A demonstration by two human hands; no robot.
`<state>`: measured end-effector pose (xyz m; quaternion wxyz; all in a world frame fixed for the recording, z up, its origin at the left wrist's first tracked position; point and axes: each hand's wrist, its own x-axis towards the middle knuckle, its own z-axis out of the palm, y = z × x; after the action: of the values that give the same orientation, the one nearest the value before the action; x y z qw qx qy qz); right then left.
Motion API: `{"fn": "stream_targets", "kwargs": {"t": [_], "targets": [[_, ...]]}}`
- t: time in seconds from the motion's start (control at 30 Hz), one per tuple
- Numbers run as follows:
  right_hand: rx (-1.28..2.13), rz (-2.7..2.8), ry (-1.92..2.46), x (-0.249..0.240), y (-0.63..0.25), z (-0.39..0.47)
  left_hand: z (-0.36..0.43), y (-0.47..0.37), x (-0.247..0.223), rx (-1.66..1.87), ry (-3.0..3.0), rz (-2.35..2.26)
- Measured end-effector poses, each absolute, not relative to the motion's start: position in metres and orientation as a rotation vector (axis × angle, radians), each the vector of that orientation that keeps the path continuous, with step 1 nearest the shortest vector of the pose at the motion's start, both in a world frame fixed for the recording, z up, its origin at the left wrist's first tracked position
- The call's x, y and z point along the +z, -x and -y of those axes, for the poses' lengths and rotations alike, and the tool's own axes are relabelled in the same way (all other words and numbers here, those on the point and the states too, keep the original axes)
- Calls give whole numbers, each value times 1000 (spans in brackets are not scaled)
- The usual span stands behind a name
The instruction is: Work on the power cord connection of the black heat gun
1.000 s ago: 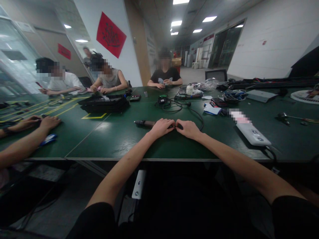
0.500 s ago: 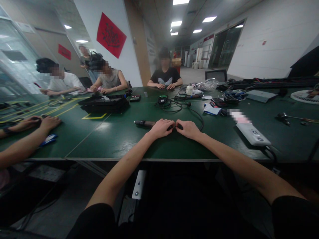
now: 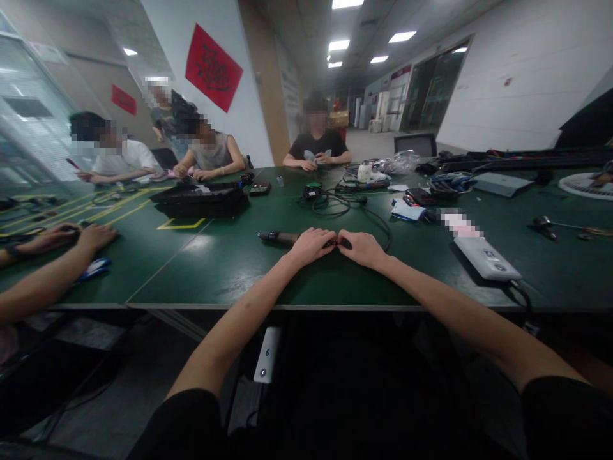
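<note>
An electric screwdriver point(image 3: 280, 237) lies on the green table, its bit end pointing left. My left hand point(image 3: 312, 246) is closed over its rear part, hiding much of the handle. My right hand point(image 3: 363, 248) grips a black cable plug point(image 3: 343, 243) at the screwdriver's back end. The fingertips of both hands nearly touch there, so I cannot tell whether the plug is fully seated. From behind my right hand the black cable point(image 3: 389, 233) curves away across the table.
A black tray point(image 3: 201, 201) stands ahead on the left. Coiled cables point(image 3: 330, 201) lie ahead of my hands. A white power bank-like device point(image 3: 488, 259) lies at right. A co-worker's hands point(image 3: 96, 236) rest at far left, near a blue-and-white item point(image 3: 93, 269). Other people sit across the table.
My hands have drawn slightly closer together at the screwdriver's back end. Across the table, a seated person's hand has lifted. The standing person at the back left has shifted.
</note>
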<state>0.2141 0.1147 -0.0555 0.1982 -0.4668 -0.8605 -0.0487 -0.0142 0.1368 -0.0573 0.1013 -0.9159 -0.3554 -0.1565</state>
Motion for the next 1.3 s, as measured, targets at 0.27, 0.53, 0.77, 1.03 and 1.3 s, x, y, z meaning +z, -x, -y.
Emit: {"fn": "stream_targets", "kwargs": {"t": [0.27,0.53,0.77,1.03,1.3], "targets": [[-139,2410,1313,-55,-213,-114,-137,15,-57,-457,2709,1033],[-145,2409,1317,-54,-213,-114,-135,14,-56,-456,2711,1038],[-148,2405,1317,-54,-213,-114,-137,14,-56,-438,2715,1044],[-148,2404,1323,-54,-213,-113,-137,15,-56,-436,2718,1032],[-140,2407,1321,-54,-213,-113,-136,15,-55,-436,2725,1010]]}}
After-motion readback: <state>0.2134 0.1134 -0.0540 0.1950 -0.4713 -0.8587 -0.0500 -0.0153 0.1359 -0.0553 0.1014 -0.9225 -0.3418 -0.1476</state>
